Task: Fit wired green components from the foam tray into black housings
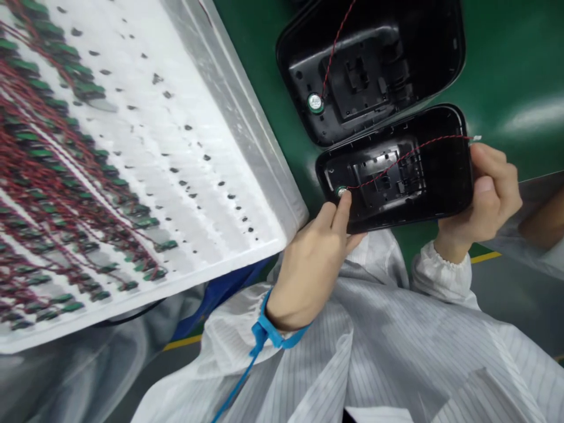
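Note:
A black plastic housing [445,176], open side up, is held at its right end by my right hand [493,194], fingers and thumb closed round the wall. At its near left edge is my left hand [311,264], with a blue wrist strap [275,335] on the wrist. Its index fingertip presses on a small round silver part with a green rim [341,191] in the housing's left corner. The left thumb lies against the outside of the near wall. A twisted red wire [423,145] runs from the round part across the housing to a white connector [476,138] near my right hand.
Just behind lies a larger black housing [423,82] with its own round part [315,103] and red wire. A white foam tray [220,217] on the left bears rows of green-rimmed parts with red wires. The table [520,70] is green. Another person's arm [544,220] shows at right.

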`<state>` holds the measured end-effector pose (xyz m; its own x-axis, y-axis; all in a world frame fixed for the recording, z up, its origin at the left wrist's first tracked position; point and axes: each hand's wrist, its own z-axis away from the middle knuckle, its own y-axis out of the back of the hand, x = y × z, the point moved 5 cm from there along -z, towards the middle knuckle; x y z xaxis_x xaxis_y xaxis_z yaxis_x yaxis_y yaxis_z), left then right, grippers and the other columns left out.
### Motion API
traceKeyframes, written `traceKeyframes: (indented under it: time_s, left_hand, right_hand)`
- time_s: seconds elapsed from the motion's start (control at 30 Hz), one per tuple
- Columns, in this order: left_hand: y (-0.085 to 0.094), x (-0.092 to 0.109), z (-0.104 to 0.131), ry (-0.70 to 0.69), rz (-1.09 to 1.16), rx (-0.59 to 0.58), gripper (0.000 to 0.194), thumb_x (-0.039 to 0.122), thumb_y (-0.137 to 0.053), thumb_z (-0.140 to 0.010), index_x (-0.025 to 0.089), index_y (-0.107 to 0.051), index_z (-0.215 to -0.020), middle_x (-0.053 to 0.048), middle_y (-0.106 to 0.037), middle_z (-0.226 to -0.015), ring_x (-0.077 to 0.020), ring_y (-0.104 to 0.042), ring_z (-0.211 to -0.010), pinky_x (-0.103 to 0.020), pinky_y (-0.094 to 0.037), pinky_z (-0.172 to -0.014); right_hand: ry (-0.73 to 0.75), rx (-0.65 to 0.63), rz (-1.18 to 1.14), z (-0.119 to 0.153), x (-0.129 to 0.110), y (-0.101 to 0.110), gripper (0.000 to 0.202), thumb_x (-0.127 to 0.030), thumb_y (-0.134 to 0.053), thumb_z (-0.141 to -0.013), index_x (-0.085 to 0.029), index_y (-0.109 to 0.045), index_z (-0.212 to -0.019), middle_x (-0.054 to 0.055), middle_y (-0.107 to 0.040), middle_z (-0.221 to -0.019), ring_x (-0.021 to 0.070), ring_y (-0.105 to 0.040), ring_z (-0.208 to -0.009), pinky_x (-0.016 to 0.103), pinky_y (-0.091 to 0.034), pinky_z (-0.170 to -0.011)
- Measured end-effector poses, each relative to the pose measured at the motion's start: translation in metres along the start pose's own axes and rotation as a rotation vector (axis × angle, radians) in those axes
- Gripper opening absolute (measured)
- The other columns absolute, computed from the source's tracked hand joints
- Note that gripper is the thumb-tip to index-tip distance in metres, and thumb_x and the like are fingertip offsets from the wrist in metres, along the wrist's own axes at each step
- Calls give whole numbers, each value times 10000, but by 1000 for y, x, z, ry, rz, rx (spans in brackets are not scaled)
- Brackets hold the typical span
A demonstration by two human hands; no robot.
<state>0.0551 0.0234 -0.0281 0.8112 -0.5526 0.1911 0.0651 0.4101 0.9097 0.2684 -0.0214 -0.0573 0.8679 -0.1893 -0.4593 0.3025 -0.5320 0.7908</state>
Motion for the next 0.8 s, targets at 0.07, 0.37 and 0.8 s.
traceKeyframes:
  time_s: [0.07,0.37,0.8]
  left_hand:
    - [-6,-2,2,16,24,70,540,428,-621,-1018,186,-565,-1498,-18,-613,-886,-138,-641,-703,-204,-482,-566]
    - [-32,-13,11,58,160,225,597,581,-468,-1050,250,-535,-1542,-11,-541,-803,-143,-587,-675,-209,-504,-625]
    - [-11,-11,10,103,170,93,567,542,-499,-1049,238,-535,-1527,5,-592,-822,-128,-549,-634,-207,-470,-597]
  right_hand:
    - [28,-68,156,4,7,-9,608,-490,-219,-1033,-335,-589,-1490,172,-656,-1247,468,-598,-1186,643,-496,-833]
    - [33,170,-317,-5,-10,-4,530,-371,-203,-1016,-298,-648,-1294,122,-652,-1024,350,-654,-991,591,-480,-894]
    - [-2,204,-506,-3,-17,-6,453,-229,-219,-966,-291,-628,-1152,68,-638,-1011,255,-636,-922,500,-495,-833]
